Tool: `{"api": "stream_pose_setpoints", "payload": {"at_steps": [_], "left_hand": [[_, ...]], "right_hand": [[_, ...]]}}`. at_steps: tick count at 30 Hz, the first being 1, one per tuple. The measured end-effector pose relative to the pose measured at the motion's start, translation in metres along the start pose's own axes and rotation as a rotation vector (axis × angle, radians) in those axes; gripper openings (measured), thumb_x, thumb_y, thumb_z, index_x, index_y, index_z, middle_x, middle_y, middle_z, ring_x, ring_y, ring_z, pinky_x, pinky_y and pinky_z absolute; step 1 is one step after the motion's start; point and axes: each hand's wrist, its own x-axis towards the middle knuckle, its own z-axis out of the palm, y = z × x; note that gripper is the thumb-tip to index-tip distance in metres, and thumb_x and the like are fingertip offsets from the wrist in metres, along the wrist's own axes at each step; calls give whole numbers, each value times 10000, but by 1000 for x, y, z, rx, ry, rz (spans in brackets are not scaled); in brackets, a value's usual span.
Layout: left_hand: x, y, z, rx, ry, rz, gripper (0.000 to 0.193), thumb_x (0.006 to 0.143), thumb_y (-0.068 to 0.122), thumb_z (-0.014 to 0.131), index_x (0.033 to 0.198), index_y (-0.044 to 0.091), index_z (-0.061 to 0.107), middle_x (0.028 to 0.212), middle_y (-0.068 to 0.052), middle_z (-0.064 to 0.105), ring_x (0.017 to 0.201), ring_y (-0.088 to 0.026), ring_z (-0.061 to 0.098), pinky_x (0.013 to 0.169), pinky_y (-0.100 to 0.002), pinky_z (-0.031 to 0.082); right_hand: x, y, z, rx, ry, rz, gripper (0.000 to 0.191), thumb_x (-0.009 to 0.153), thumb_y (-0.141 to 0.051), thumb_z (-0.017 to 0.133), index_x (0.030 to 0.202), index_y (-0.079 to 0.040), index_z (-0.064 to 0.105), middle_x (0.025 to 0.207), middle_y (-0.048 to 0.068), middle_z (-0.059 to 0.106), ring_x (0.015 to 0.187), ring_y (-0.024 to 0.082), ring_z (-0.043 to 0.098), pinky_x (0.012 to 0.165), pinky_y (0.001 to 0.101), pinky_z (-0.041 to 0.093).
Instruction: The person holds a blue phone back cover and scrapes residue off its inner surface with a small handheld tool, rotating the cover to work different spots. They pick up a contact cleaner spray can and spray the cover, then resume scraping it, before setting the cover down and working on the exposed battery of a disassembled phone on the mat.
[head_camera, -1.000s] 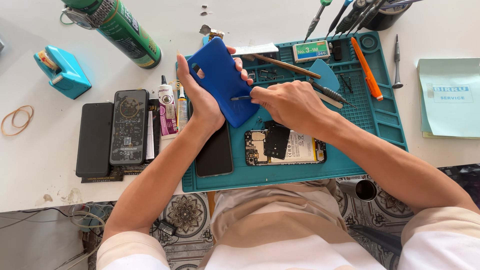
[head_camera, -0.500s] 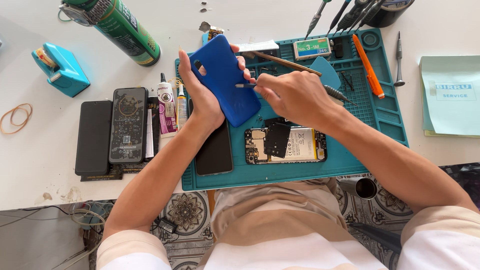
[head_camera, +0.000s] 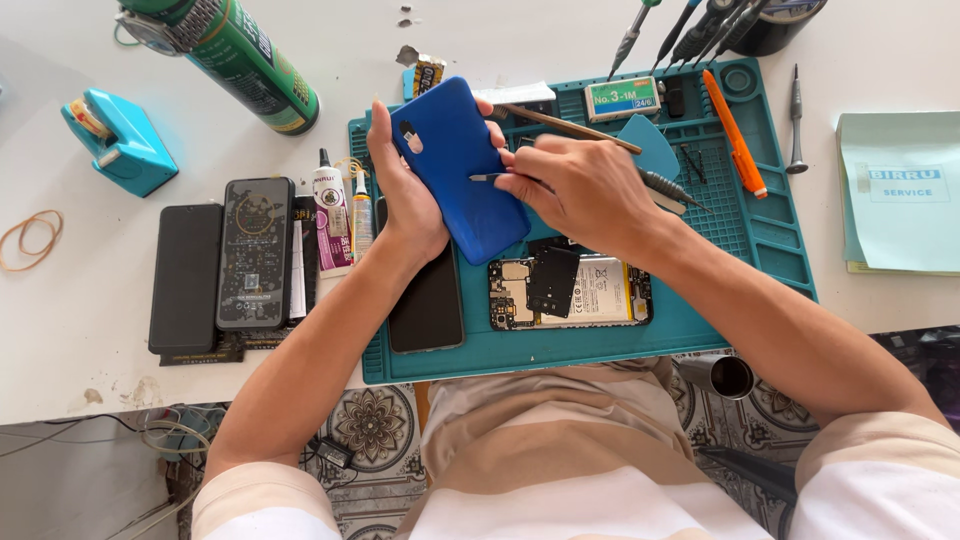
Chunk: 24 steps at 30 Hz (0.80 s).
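Back cover off, tweezers on it

Right hand (head_camera: 580, 190) fingers pinched shut on tweezers (head_camera: 490, 178), tips touching the blue cover (head_camera: 460, 165); left hand (head_camera: 405, 195) wraps its far edge, holding it tilted above the mat (head_camera: 700, 310). Below lies the opened phone (head_camera: 570, 292), guts exposed, so I'd guess it's mid-job, reassembly still left.

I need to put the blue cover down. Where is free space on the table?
Bare white table lies beyond the teal mat, and left between the teal tape dispenser and green can. Crowded: the mat itself, around the opened phone.
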Motion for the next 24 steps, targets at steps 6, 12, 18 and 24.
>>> {"api": "stream_pose_setpoints", "payload": {"at_steps": [6,12,18,24], "left_hand": [[2,-2,-4,-17,39,23,886,1006,747,231,1276,-7,610,1044,-161,681,975,-249,671,910,-385,572],[1,-1,-6,-1,32,20,901,1007,748,221,1290,-11,616,1047,-162,689,974,-246,670,906,-383,572],[1,-2,-5,5,26,31,907,997,758,215,1281,-6,614,1039,-165,690,963,-260,682,904,-398,591],[0,-2,-1,-11,44,9,908,1007,753,205,1268,-13,617,1029,-166,684,941,-262,684,884,-401,593]], "right_hand": [[-1,0,4,54,9,37,194,1088,-244,623,1163,-76,684,829,84,734,610,198,648,521,361,475],[4,-5,-1,86,-77,130,151,1063,-199,638,1184,-114,672,709,78,707,507,197,607,485,365,425],[3,-7,2,118,-72,158,125,1038,-202,670,1095,-91,675,711,104,705,553,232,639,506,393,440],[0,-6,0,149,-75,77,150,1013,-196,675,1033,-51,642,844,134,764,565,241,670,508,386,470]]}}
